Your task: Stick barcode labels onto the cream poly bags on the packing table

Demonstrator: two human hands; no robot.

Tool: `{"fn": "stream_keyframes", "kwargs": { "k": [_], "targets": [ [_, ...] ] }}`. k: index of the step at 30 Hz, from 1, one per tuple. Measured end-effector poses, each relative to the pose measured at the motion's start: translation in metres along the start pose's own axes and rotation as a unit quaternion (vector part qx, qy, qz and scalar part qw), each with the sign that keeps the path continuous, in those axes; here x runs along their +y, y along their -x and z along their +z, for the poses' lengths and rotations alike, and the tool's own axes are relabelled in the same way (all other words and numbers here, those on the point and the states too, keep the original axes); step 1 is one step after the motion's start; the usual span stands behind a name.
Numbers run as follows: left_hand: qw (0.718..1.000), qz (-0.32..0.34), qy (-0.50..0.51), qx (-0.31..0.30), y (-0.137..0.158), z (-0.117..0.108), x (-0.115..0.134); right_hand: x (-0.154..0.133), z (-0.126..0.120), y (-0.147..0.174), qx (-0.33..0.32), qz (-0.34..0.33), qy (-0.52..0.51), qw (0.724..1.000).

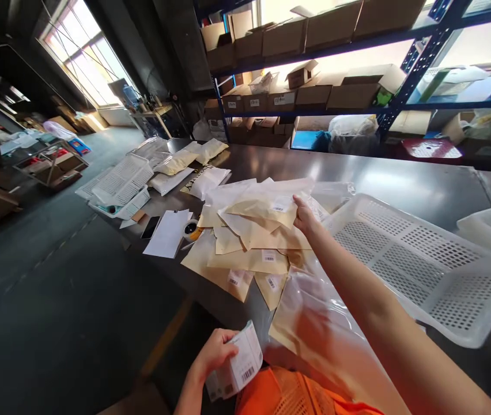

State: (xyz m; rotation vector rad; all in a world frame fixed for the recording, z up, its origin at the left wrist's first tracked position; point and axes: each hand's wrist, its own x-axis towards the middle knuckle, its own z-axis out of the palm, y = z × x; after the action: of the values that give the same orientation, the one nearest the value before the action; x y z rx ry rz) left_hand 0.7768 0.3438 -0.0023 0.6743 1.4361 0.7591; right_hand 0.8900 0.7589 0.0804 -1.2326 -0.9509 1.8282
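Observation:
My left hand [217, 353], low near my body, pinches a small stack of printed barcode labels [244, 358]. Reaching forward, my right hand [305, 215] has its fingers closed at the right edge of a tan packing bag [257, 208] with a barcode sticker. That bag lies on top of a loose pile of similar bags [249, 260], several of them with stickers. Closer to me, a large clear-topped bag [306, 323] overhangs the front of the metal table [267, 162]. My right thumb and part of the grip are hard to make out.
An empty white perforated basket [418, 259] stands right of the pile. White papers [167, 233], a dark phone [150, 227] and a tape roll [191, 229] lie to the left. Stacked white baskets [122, 181] and filled bags [176, 161] sit farther back. Shelves hold cardboard boxes [284, 101].

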Motion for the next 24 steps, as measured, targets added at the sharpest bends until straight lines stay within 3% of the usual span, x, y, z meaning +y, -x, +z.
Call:
{"fn": "stream_keyframes", "kwargs": {
  "k": [3,6,7,9,11,13,15,18,21,24],
  "targets": [
    [0.998,0.052,0.036,0.006,0.005,-0.006,0.015,0.031,0.004,0.004,0.055,0.059,0.053,0.995],
    [0.993,0.089,0.073,0.004,0.005,-0.01,0.036,0.078,-0.015,0.05,0.079,0.049,0.077,0.993],
    [0.992,0.097,0.083,-0.004,0.004,-0.01,0.043,0.092,-0.024,0.073,0.046,0.047,0.091,0.994],
    [0.989,0.111,0.096,-0.033,-0.003,-0.008,0.056,0.116,-0.042,0.123,-0.089,0.053,0.131,0.986],
    [0.986,0.12,0.092,-0.073,-0.013,-0.003,0.065,0.129,-0.06,0.172,-0.243,0.069,0.167,0.953],
    [0.984,0.124,0.049,-0.115,-0.023,0.005,0.073,0.135,-0.073,0.211,-0.309,0.087,0.175,0.931],
    [0.982,0.099,-0.046,-0.153,-0.034,0.014,0.08,0.137,-0.084,0.237,-0.282,0.097,0.166,0.94],
    [0.963,0.04,-0.212,-0.164,-0.046,0.031,0.09,0.14,-0.098,0.257,-0.181,0.084,0.149,0.969],
    [0.954,0.061,-0.243,-0.165,-0.055,0.055,0.098,0.149,-0.11,0.269,-0.112,0.058,0.14,0.982],
    [0.938,0.072,-0.29,-0.173,-0.06,0.081,0.097,0.161,-0.121,0.282,-0.045,0.022,0.198,0.979]
  ]
}}
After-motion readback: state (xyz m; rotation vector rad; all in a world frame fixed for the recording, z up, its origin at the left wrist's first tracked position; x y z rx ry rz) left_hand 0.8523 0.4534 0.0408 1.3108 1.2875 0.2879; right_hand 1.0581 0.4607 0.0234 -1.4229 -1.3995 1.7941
